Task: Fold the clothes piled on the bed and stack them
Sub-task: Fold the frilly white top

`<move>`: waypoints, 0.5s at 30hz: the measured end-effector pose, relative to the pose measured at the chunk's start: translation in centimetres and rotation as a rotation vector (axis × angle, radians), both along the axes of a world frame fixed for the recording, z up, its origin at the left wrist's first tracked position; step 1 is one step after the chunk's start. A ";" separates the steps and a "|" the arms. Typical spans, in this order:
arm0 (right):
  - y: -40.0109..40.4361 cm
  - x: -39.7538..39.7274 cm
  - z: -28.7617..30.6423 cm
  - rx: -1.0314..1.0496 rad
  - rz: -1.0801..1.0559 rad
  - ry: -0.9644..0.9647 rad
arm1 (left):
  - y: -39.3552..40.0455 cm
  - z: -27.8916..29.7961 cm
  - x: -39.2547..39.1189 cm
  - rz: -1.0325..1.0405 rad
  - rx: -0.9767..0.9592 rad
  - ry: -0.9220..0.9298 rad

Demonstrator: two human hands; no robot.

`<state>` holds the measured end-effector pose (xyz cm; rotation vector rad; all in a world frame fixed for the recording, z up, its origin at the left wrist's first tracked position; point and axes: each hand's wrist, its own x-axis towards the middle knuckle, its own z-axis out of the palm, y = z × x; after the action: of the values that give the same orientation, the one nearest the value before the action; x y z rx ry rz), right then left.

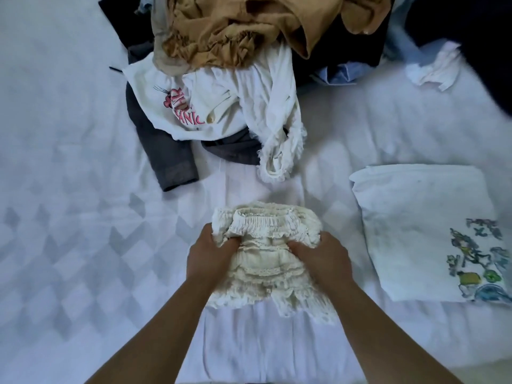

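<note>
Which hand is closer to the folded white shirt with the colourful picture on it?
The right hand. It grips the lacy cream garment on the side facing the folded white shirt. The left hand grips the garment's far side, farther from the shirt.

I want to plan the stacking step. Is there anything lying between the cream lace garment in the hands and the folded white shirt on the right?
Nothing visible: only bare bedsheet separates the lace garment from the folded shirt.
</note>
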<state>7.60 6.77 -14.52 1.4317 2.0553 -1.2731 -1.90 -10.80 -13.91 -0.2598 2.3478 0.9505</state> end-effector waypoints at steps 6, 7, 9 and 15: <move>6.3 2.2 5.5 0.247 0.029 0.113 | 5.5 4.2 2.5 -0.007 0.108 0.090; 8.0 2.7 6.2 0.272 0.024 0.128 | 7.1 4.7 2.7 -0.021 0.131 0.094; 12.1 4.0 7.8 0.331 0.028 0.146 | 11.0 5.6 3.3 -0.055 0.194 0.093; 22.9 8.8 9.4 0.489 -0.007 0.198 | 21.8 6.0 6.8 -0.115 0.352 0.034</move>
<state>16.44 29.62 -5.10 1.5543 2.6308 -0.9853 4.94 10.96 -7.91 0.0314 2.1503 1.2926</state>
